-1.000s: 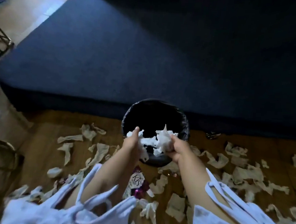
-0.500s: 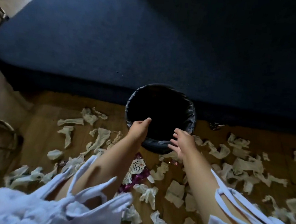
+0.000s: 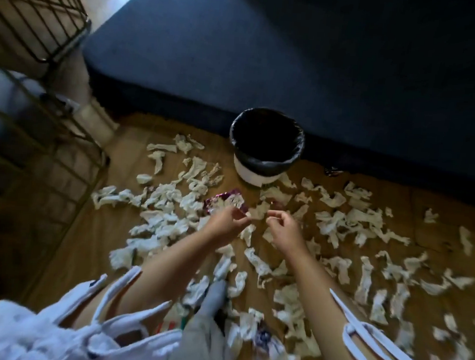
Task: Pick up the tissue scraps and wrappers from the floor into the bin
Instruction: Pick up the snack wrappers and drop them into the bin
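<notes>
We see both hands loosely curled and empty, left hand [image 3: 229, 221] and right hand [image 3: 283, 229], just short of the black-lined bin [image 3: 266, 146]; tissue scraps [image 3: 348, 221] and a purple wrapper [image 3: 223, 202] litter the floor [image 3: 117, 199] around it.

Both hands [image 3: 255, 226] empty, fingers curled

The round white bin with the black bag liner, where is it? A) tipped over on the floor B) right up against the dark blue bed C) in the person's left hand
B: the round white bin with the black bag liner stands upright on the wooden floor against the dark blue bed.
</notes>
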{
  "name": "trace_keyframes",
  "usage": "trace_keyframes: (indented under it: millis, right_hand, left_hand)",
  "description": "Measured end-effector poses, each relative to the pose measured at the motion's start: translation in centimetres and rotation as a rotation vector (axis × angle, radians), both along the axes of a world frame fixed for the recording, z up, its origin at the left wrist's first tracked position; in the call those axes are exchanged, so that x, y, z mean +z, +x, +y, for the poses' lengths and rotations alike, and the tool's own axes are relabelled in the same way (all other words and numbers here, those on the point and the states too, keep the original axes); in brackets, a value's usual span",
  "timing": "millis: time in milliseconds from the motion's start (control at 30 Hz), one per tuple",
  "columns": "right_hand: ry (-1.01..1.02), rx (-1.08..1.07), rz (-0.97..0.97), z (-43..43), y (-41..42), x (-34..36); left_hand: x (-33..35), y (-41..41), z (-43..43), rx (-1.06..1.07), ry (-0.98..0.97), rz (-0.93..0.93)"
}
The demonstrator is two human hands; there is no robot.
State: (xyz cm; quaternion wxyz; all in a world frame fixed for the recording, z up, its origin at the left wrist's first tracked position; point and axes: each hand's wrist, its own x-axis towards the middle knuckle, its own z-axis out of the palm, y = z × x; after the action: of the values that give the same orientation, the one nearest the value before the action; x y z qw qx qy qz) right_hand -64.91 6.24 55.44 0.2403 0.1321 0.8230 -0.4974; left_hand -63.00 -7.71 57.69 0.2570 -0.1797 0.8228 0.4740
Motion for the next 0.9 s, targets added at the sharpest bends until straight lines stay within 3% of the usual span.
trace_keyframes:
  millis: [200,433,567,733,900]
  right_hand:
    - [0.037,0.113,-0.033,0.5,14.1,4.6]
    - [0.084,0.183,-0.083,-1.0,26.0,4.3]
    - [0.110,0.182,-0.111,-3.9,30.9,2.1]
    - [0.086,0.029,-0.138,-9.2,35.7,-1.5]
    - [0.061,-0.092,-0.211,-13.8,37.8,-10.2]
  left_hand:
    - [4.3,15.3,-1.0,0.023,0.016,-0.064]
    - [4.0,27.4,-5.8,0.014,-0.070,-0.162]
    - [2.5,32.3,-8.9,-0.010,-0.074,-0.186]
    - [-0.9,37.8,-14.8,-0.037,-0.140,-0.211]
    - [-8.3,40.1,-21.2,0.014,-0.197,-0.210]
